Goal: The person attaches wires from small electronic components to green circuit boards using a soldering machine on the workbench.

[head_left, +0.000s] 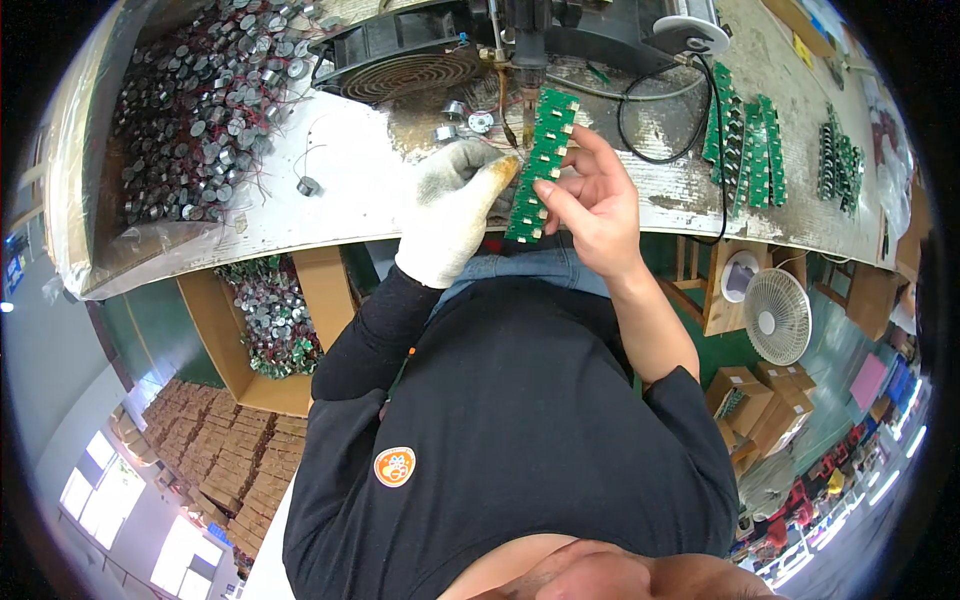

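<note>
My right hand grips a long green circuit board lined with small pale connectors, holding it upright and tilted above the bench's near edge. In a white glove with a browned thumb tip, my left hand is closed in a pinch beside the board's left edge; what lies between its fingertips is too small to make out. Just above that pinch, a thin soldering-type tip hangs down from a stand. Several small round metal parts, like motors, sit near it, one being a silver disc.
A box on the left holds a heap of round metal parts with red wires; a single one lies on the bench. A black fan stands at the back. Green board strips and a black cable are to the right.
</note>
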{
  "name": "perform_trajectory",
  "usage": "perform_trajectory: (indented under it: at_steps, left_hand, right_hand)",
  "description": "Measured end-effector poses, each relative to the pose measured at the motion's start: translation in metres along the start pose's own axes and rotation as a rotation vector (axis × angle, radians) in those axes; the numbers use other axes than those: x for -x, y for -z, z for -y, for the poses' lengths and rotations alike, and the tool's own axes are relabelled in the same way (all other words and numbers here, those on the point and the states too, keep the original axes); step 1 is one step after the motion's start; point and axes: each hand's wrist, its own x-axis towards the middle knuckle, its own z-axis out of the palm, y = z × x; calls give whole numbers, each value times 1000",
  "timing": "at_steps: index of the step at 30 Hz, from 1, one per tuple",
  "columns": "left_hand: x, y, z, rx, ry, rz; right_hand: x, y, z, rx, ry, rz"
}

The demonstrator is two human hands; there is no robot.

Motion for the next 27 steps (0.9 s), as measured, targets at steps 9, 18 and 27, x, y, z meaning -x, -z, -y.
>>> perform_trajectory:
  at_steps: [9, 18, 27]
  left_hand:
    - [-1, 2, 1, -85, -38, 12]
    - [3, -4, -9, 16, 37, 8]
    - [3, 10, 6, -272, -141, -12]
  right_hand:
    - [0, -1, 2, -3, 23, 20]
    - [0, 0, 2, -12, 43, 19]
    - [1, -1, -3, -26, -52, -15]
